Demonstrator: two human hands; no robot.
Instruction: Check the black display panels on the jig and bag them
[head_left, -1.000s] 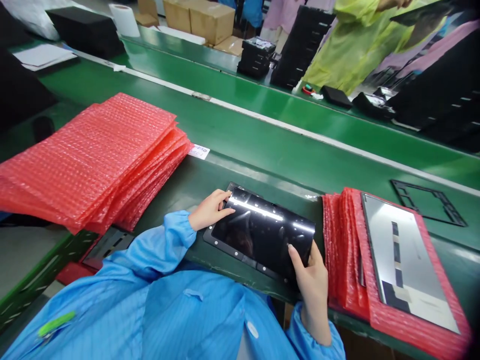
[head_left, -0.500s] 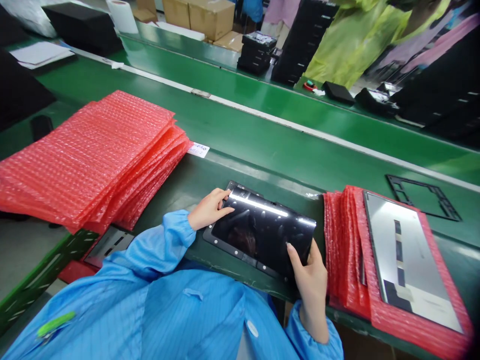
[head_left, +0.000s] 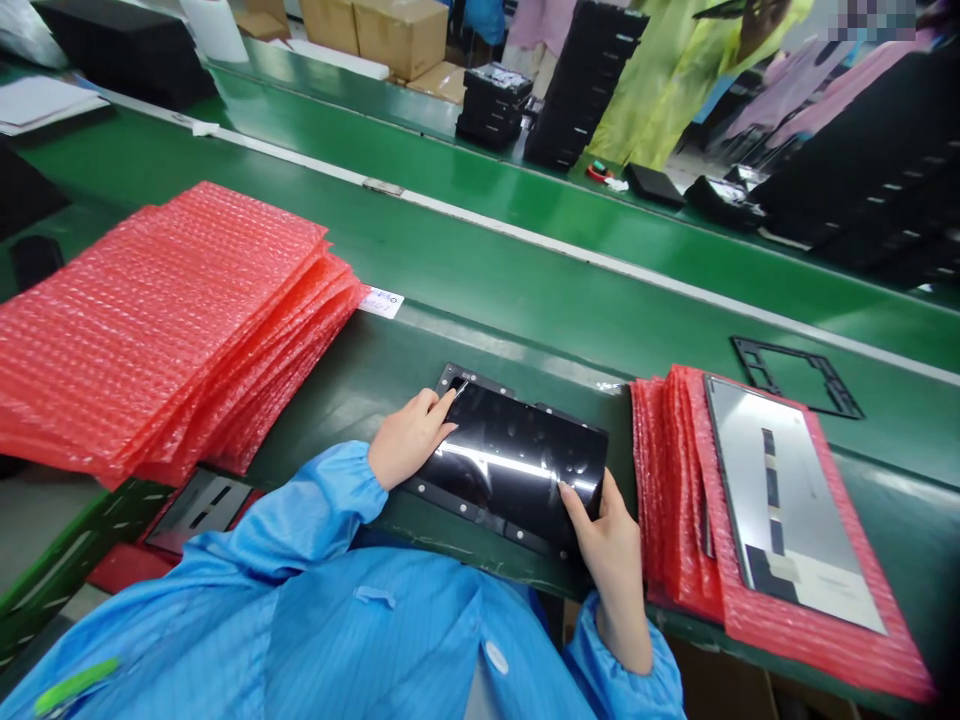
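Observation:
A glossy black display panel [head_left: 517, 455] in a black frame lies on the near green ledge in front of me. My left hand [head_left: 405, 440] rests on its left end, fingers curled over the edge near the top corner. My right hand [head_left: 611, 540] grips its lower right corner, thumb on the glass. Both sleeves are light blue. A bright light streak crosses the middle of the glass.
A tall stack of red bubble-wrap bags [head_left: 165, 320] sits to the left. On the right, more red bags [head_left: 675, 480] carry a panel lying back side up [head_left: 787, 510]. A black empty frame [head_left: 795, 375] lies on the green conveyor [head_left: 525, 290]. Black trays, cartons and people stand beyond.
The panel's far edge has dropped, so it lies flatter, and the light streak has slid from its top edge to its middle. Both hands keep their hold. My view has shifted slightly.

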